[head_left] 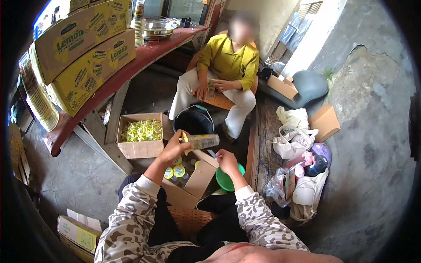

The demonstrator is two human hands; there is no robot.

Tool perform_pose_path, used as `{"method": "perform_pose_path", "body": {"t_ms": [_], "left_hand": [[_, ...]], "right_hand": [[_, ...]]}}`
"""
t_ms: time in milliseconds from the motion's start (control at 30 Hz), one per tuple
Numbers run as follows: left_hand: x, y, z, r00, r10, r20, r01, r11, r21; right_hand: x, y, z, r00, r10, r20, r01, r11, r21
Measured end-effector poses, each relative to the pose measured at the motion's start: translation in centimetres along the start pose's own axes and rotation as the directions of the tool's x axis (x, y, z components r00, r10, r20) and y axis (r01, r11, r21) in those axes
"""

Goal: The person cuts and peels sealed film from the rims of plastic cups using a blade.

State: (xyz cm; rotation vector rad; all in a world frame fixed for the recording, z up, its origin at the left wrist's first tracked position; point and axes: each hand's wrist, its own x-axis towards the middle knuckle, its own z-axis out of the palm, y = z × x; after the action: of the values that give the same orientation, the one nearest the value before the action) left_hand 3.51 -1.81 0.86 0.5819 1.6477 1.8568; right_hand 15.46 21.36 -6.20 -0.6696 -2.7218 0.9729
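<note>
My left hand (175, 148) is closed round the yellow-lidded end of a clear plastic cup (204, 140), which lies tilted on its side in the air. To its right, my right hand (226, 160) pinches a small, flat, pale bluish piece (212, 153) that I cannot identify. Below both hands is an open cardboard box (199, 179) holding several cups with yellow-and-green lids (179, 170). A green basin (230, 177) stands under my right hand, partly hidden by it.
A person (231, 61) sits opposite, holding a cup. Between us stand a black bucket (193, 121) and a box of yellow sachets (141, 148). Lemon cartons (94, 70) and stacked cups (42, 107) line the red counter (109, 90) at left. Bags (291, 142) lie at right.
</note>
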Motion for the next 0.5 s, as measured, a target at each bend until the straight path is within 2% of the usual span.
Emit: {"method": "perform_pose_path", "body": {"t_ms": [67, 133, 167, 200, 267, 400, 467, 500], "left_hand": [[0.3, -1.1, 0.0, 0.998, 0.065, -0.025, -0.063, 0.995, 0.072], [0.3, -1.3, 0.4, 0.952, 0.3, -0.055, -0.257, 0.887, 0.383], [0.1, -1.4, 0.5, 0.961, 0.273, -0.05, -0.233, 0.891, 0.391], [0.3, -1.6, 0.8, 0.961, 0.271, -0.049, -0.231, 0.891, 0.392], [0.6, -2.0, 1.3, 0.966, 0.258, 0.027, -0.252, 0.908, 0.336], [-0.1, -1.6, 3.0, 0.986, 0.147, 0.077, -0.161, 0.961, 0.226], [0.0, -1.9, 3.3, 0.987, 0.135, 0.087, -0.153, 0.955, 0.255], [-0.1, -2.0, 3.6, 0.988, 0.142, 0.058, -0.15, 0.973, 0.176]], "right_hand": [[0.5, -0.3, -0.6, 0.998, 0.031, -0.051, -0.03, 0.999, 0.027], [0.3, -0.5, -1.1, 0.977, 0.029, -0.21, 0.025, 0.967, 0.252], [0.4, -0.3, -0.7, 0.963, 0.039, -0.267, 0.053, 0.942, 0.33], [0.2, -0.3, -0.5, 0.963, 0.042, -0.266, 0.051, 0.942, 0.332], [-0.2, -0.2, 0.0, 0.961, 0.119, -0.25, 0.014, 0.882, 0.472], [-1.2, -0.9, 0.8, 0.974, 0.107, -0.198, -0.003, 0.885, 0.465], [-1.4, -0.8, 1.3, 0.979, 0.098, -0.181, -0.002, 0.884, 0.468], [-1.5, -1.3, 1.1, 0.984, 0.077, -0.162, 0.008, 0.885, 0.466]]}}
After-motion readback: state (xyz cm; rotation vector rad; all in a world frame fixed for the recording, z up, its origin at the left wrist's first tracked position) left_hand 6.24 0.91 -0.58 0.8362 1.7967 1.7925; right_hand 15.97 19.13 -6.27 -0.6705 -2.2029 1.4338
